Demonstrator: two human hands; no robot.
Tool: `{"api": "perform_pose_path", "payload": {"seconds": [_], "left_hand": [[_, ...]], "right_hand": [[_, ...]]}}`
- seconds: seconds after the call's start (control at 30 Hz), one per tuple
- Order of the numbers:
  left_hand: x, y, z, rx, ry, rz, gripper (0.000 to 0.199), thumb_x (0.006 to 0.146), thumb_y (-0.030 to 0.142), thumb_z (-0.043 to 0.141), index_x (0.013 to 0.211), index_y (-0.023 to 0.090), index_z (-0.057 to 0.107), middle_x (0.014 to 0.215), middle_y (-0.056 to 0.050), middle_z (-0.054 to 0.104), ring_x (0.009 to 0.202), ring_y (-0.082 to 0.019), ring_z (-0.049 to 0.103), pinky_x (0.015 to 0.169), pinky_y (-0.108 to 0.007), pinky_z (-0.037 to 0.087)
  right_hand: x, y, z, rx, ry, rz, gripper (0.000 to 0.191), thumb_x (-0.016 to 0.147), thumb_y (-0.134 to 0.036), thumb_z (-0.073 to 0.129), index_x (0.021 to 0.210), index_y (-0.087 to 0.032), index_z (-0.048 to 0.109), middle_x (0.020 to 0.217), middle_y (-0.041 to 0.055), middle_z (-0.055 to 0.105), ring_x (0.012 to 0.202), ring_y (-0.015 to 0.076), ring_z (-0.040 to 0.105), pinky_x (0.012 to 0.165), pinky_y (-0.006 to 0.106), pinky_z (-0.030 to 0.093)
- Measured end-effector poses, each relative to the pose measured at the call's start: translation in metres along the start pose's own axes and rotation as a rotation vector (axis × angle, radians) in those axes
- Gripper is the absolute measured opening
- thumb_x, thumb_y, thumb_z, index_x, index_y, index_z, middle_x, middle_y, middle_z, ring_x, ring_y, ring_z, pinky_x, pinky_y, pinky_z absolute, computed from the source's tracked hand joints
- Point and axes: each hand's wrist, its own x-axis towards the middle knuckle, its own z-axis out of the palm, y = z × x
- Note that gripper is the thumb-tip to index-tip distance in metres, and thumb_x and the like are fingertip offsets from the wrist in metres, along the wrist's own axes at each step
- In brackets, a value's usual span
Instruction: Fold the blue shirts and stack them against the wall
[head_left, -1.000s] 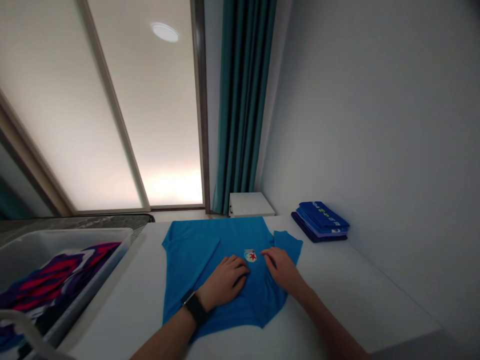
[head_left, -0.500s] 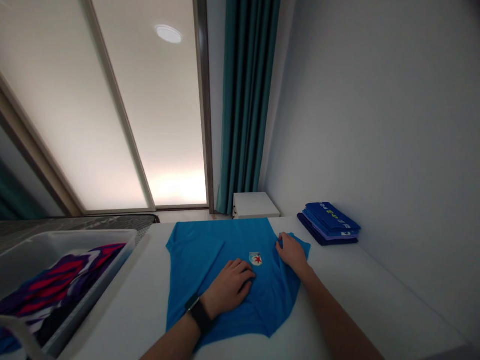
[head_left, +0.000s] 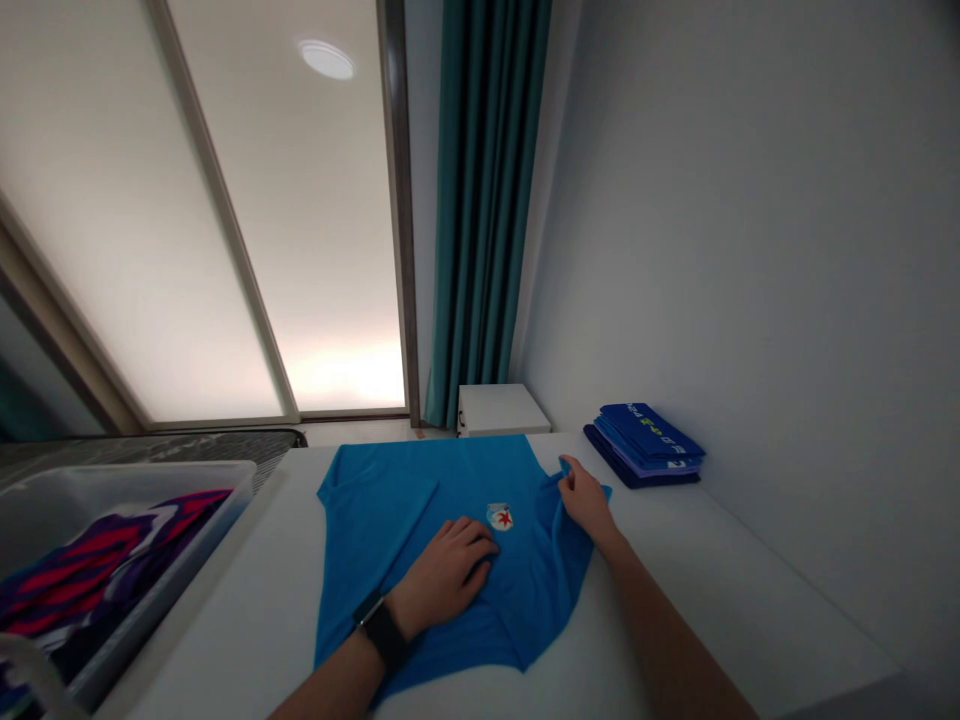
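A blue shirt [head_left: 397,500] with a small white and red badge lies on the white table, its left part folded inward. My left hand [head_left: 444,572], with a black watch on the wrist, rests on the middle of the shirt just below the badge, fingers spread and flat. At the shirt's right side, my right hand [head_left: 583,497] pinches a raised bit of the fabric between thumb and fingers. Loose wrinkles run down the cloth beneath that hand.
On the table [head_left: 675,560] at the back right is a stack of folded dark blue clothes [head_left: 645,445] near the wall. A plastic bin [head_left: 240,490] with striped clothes [head_left: 97,570] stands at the left. Behind the table is a white cabinet [head_left: 502,408].
My right hand has lifted the pinched fabric slightly. My left hand stays on the shirt. The whole view has shifted a little.
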Motion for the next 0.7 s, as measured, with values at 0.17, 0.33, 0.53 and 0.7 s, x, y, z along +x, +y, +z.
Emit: {"api": "perform_pose_path", "payload": {"seconds": [0.17,0.33,0.53,0.7], "left_hand": [[0.000,0.001,-0.001,0.043,-0.010,0.025,0.024,0.092,0.020,0.047,0.112,0.025,0.059,0.113,-0.004,0.060,0.103,-0.022,0.053,0.090,-0.038,0.040],[0.001,0.000,0.001,0.059,-0.013,0.008,0.022,0.091,0.021,0.049,0.111,0.025,0.058,0.112,-0.003,0.059,0.103,-0.021,0.052,0.091,-0.037,0.039],[0.002,0.000,0.001,0.041,-0.022,0.000,0.023,0.091,0.020,0.049,0.112,0.025,0.058,0.114,-0.003,0.059,0.104,-0.022,0.052,0.092,-0.038,0.039],[0.002,0.001,0.000,0.020,-0.023,-0.012,0.023,0.092,0.022,0.049,0.112,0.025,0.059,0.114,-0.004,0.059,0.104,-0.022,0.052,0.092,-0.039,0.039]], "right_hand": [[-0.011,-0.023,-0.005,0.278,0.094,-0.219,0.047,0.086,-0.022,0.038,0.131,-0.015,0.050,0.080,0.0025,0.059,0.067,0.0171,0.056,0.070,0.030,0.047],[-0.026,-0.050,0.014,0.268,-0.064,-0.448,0.048,0.088,-0.019,0.038,0.135,-0.017,0.048,0.096,0.0063,0.062,0.085,0.0176,0.059,0.084,0.033,0.047],[-0.030,-0.049,0.030,0.202,-0.203,-0.492,0.050,0.089,-0.018,0.041,0.138,-0.015,0.045,0.103,0.0100,0.064,0.094,0.0198,0.060,0.092,0.037,0.045],[-0.031,-0.051,0.017,0.296,-0.195,-0.457,0.040,0.094,-0.022,0.034,0.128,-0.018,0.055,0.102,0.0077,0.067,0.095,0.0181,0.062,0.093,0.036,0.045]]}}
